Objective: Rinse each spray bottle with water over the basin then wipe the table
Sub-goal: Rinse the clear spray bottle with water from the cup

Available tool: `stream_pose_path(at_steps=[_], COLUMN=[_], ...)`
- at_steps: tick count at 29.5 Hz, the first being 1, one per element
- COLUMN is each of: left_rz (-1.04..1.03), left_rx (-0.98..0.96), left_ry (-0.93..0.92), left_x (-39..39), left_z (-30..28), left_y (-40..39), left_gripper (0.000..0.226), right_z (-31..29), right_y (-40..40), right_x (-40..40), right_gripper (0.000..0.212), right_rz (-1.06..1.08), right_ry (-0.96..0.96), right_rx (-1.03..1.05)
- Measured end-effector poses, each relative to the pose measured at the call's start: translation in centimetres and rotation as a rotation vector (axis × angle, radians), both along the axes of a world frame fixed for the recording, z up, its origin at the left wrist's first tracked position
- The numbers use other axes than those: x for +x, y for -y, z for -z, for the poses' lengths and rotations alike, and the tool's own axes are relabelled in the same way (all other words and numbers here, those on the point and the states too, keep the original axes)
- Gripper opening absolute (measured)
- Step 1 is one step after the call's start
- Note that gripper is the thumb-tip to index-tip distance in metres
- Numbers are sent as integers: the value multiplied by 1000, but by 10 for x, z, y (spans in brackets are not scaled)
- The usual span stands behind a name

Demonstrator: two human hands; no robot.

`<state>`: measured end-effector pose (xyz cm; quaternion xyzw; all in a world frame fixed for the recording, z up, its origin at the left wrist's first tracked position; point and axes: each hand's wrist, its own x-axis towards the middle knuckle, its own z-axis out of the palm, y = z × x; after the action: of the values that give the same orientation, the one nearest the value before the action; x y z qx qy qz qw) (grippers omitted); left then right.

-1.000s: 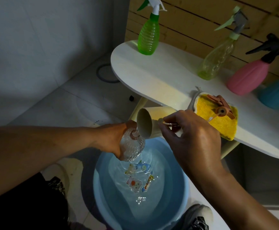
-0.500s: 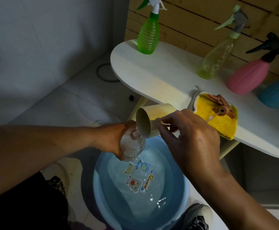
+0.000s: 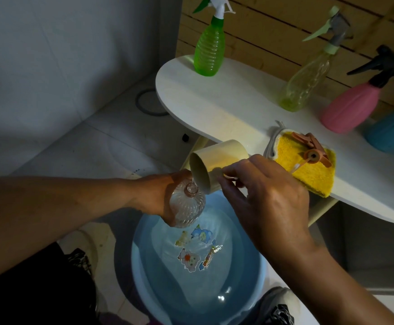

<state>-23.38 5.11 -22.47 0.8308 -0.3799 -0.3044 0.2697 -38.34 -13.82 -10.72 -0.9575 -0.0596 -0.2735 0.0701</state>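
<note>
White table (image 3: 217,118) stands against wooden wall (image 3: 273,26), above tiled floor (image 3: 92,146).

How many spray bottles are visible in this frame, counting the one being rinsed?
5. On the table: green bottle at its left end, yellowish clear bottle, pink bottle, blue bottle cut off at the right edge. The left hand holds the capless clear bottle over the basin.

Clear ribbed bottle (image 3: 187,208), capless, neck up, held over blue water-filled basin (image 3: 142,263); cream cup (image 3: 214,166) tipped at its mouth. Green (image 3: 208,53), yellowish (image 3: 306,83), pink (image 3: 348,106), blue (image 3: 393,130) spray bottles upright on white bench (image 3: 226,113).
</note>
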Motion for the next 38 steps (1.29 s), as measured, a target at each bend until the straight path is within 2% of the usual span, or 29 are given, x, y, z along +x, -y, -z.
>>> stream_pose_path(at_steps=[15,18,22,28,31,38], left_rz=[-20,-28,7,9,3,-11], left_rx=[2,-1,-22,-47,-59,-76], left_ry=[-24,-27,-27,-87,-121,-136], left_x=[-1,-3,-2,-4,-6,-5], left_z=[-3,-6,-6,-4,-2,-1], left_y=[0,0,0,-9,-15,-19], left_gripper=[105,110,107,99,97,108], right_z=[5,6,11,27,43,104], right_y=[-2,-2,1,6,12,37], right_x=[-3,-3,1,8,11,15], right_gripper=[18,18,16,25,26,22], right_rz=[-69,-68,20,161,230,429], right_ry=[26,20,4,-49,-136,-370], right_rx=[-60,-46,71,170,292,542])
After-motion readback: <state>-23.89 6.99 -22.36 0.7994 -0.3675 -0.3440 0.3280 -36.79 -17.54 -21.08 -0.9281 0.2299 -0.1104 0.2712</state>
